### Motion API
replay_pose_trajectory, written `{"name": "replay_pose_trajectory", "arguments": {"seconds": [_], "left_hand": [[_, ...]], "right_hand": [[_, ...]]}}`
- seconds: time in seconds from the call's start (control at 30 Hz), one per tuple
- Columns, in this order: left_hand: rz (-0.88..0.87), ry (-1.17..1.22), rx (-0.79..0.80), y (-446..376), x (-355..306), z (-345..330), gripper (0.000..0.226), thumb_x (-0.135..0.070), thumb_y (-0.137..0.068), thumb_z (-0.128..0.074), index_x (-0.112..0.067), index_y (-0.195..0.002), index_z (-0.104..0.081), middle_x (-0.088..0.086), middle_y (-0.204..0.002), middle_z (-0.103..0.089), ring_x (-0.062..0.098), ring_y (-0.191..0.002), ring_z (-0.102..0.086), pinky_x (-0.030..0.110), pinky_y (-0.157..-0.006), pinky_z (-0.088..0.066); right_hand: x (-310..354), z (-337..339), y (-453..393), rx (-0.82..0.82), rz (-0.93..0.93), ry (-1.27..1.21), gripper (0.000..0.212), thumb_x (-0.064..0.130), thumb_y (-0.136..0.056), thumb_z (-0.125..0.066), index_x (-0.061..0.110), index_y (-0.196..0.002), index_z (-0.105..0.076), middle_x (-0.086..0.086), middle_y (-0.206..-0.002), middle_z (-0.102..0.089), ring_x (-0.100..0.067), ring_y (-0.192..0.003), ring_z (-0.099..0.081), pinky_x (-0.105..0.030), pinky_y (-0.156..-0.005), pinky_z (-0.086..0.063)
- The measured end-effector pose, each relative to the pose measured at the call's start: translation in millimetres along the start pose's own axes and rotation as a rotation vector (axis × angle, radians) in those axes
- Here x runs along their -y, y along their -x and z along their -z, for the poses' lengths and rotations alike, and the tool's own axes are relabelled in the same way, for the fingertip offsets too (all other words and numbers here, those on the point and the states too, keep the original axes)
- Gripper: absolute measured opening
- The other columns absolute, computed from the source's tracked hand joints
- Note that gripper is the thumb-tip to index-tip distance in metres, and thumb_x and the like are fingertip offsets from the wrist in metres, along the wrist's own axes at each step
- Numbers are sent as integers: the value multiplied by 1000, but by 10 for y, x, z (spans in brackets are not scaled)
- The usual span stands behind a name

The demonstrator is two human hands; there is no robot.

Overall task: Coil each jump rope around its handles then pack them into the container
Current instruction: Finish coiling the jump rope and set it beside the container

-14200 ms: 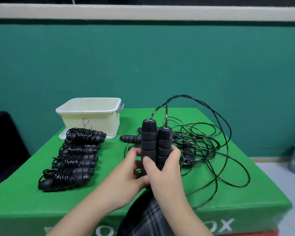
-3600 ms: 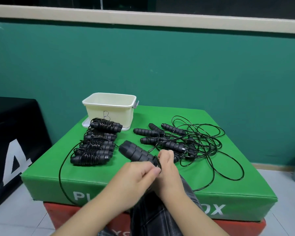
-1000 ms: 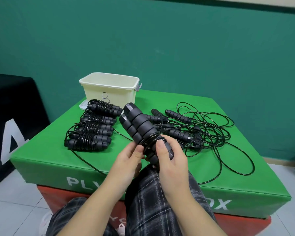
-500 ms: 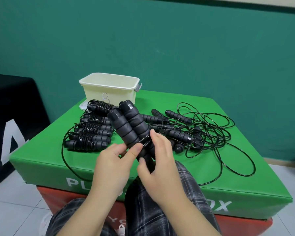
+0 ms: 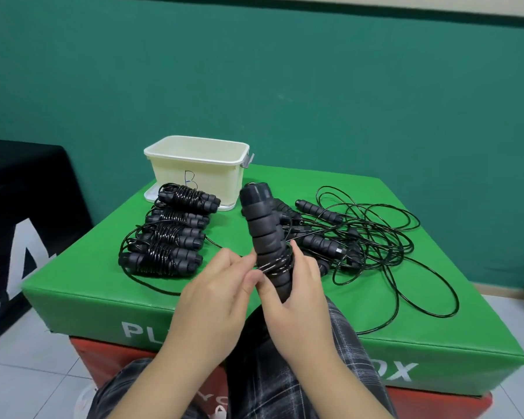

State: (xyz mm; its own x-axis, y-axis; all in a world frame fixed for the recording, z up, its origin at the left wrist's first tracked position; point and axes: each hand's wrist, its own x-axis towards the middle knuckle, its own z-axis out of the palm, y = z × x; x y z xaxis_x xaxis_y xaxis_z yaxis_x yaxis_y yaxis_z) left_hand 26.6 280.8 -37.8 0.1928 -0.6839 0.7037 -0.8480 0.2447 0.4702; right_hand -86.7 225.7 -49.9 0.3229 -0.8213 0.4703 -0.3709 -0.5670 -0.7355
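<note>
From my feed, the right hand [image 5: 297, 294] has its fingers and thumb curled round the lower end of a pair of black ribbed foam jump-rope handles [image 5: 265, 237], held together and leaning a bit toward 11 o'clock. A few turns of thin black cable [image 5: 277, 264] already sit around the handles just above that grip. The left hand [image 5: 218, 297] is right beside it at 9 o'clock, fingertips pinching the cable where it meets the wraps — the rest of that cable loops out left over the green padded plyo box top [image 5: 254, 176] and back.

At 10 o'clock from the hands there's a row of four coiled black jump ropes [image 5: 170, 234], lying side by side on the box. Behind them, at 11 o'clock, the cream plastic container [image 5: 197, 164] stands open, a blue letter marked on its front wall — can't tell if anything's inside. Over at 2 o'clock, a tangled pile of loose black ropes and handles [image 5: 354, 237] is spread on the box.
</note>
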Motion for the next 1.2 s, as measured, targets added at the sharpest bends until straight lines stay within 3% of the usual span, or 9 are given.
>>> {"name": "replay_pose_trajectory", "arguments": {"seconds": [0.2, 0.3, 0.43, 0.6, 0.77, 0.83, 0.9, 1.03, 1.2], "left_hand": [[-149, -180, -84, -19, 105, 31, 31, -33, -94, -42, -14, -105, -64, -4, -81, -53, 16, -61, -52, 32, -44, -46], [-72, -31, -110, 3, 131, -17, 26, -35, -92, -46, -20, -105, -63, -12, -82, -49, 8, -67, -50, 28, -55, -43], [116, 53, -98, 26, 137, -66, 16, -48, -88, -41, -36, -79, -49, -23, -70, -52, 2, -70, -51, 26, -55, -39], [267, 169, -60, 41, 195, -176, 16, -46, -86, -43, -34, -76, -40, -11, -60, -47, 0, -62, -49, 16, -52, -32], [393, 511, 18, -1, 351, -228, 53, -75, -69, -48, -32, -100, -51, -11, -78, -59, -1, -75, -54, 22, -74, -43], [341, 571, 113, -14, 419, -199, 71, -85, -67, -43, -26, -104, -60, -12, -90, -65, 2, -88, -58, 21, -82, -45], [296, 550, 210, -21, 484, -143, 81, -85, -72, -38, -9, -84, -63, 3, -92, -61, 11, -86, -56, 31, -85, -44], [355, 498, 87, -24, 411, -40, 57, -82, -69, -45, -29, -48, -47, -17, -65, -48, -1, -62, -42, 13, -60, -32], [400, 370, -88, -51, 275, -20, 29, -50, -69, -60, -35, -45, -59, -1, -65, -54, 3, -64, -51, 15, -59, -35]], "right_hand": [[13, 1, 17, 32, 9, 12, 85, 63, -78, -41, 23, -150, -19, 10, -124, -41, 1, -109, -37, -17, -78, -32], [6, -2, 19, 39, -9, -28, 84, 68, -77, -39, 25, -148, -27, 13, -122, -45, 5, -106, -39, -13, -77, -32], [-16, -25, 28, 26, -32, -119, 82, 71, -74, -34, 25, -142, -39, 15, -123, -51, 7, -109, -44, -3, -86, -33], [-63, -70, 35, 6, -77, -299, 63, 67, -77, -47, 32, -129, -51, 8, -108, -64, -18, -102, -61, -44, -89, -49], [-26, -19, 39, 47, -106, -533, 38, 58, -75, -52, 40, -108, -59, 6, -86, -69, -19, -67, -67, -33, -58, -50], [-20, -5, 27, 69, -110, -585, 36, 58, -77, -52, 35, -103, -63, 0, -83, -70, -21, -65, -66, -45, -60, -54], [-21, 8, 10, 105, -113, -594, 36, 58, -79, -50, 31, -98, -66, 0, -80, -69, -16, -69, -64, -53, -69, -54], [-25, -21, 3, 49, -63, -375, 42, 62, -82, -40, 32, -99, -65, 15, -84, -68, 1, -78, -60, -34, -74, -51], [-81, -99, -10, -243, 245, -43, 26, 35, -92, -46, 36, -117, -53, 11, -110, -46, 5, -100, -48, -5, -86, -37]]}}
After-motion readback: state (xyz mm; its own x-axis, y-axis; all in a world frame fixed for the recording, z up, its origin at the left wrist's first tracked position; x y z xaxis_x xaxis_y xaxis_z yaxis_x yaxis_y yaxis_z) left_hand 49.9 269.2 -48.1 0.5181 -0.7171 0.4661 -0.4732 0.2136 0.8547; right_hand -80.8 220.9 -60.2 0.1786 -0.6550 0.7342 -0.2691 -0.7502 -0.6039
